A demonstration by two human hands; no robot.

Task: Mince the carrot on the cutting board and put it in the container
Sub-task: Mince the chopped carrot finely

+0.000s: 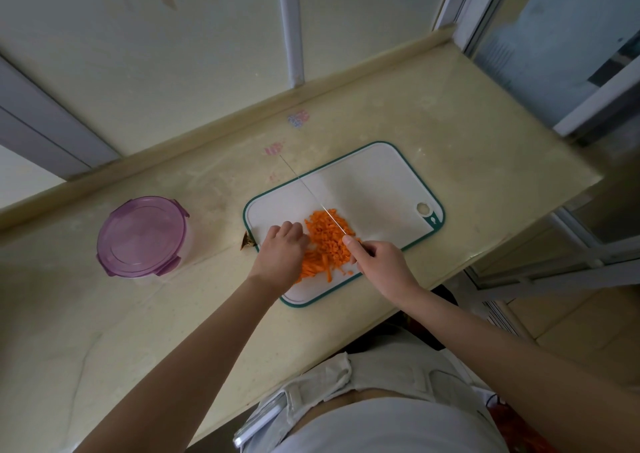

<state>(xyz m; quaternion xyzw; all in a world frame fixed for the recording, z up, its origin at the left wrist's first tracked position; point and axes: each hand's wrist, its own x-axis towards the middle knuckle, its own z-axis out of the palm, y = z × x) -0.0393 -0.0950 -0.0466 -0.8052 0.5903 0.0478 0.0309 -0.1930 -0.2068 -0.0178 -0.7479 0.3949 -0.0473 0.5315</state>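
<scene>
A heap of orange carrot pieces (327, 241), small dice at the far side and longer strips nearer me, lies on the white cutting board with a green rim (374, 182). My right hand (381, 265) grips the handle of a knife (311, 193), whose thin blade runs edge-on across the heap and out past the board's far left edge. My left hand (282, 255) rests with curled fingers on the left side of the carrot strips. A round container with a purple clip-on lid (143, 236) stands closed on the counter to the left of the board.
The board lies on a pale yellow counter (138, 331) that ends at a low backsplash and a window wall behind. A small brown scrap (247, 243) sits at the board's left edge. The counter's right end drops off beside a glass door (554, 72).
</scene>
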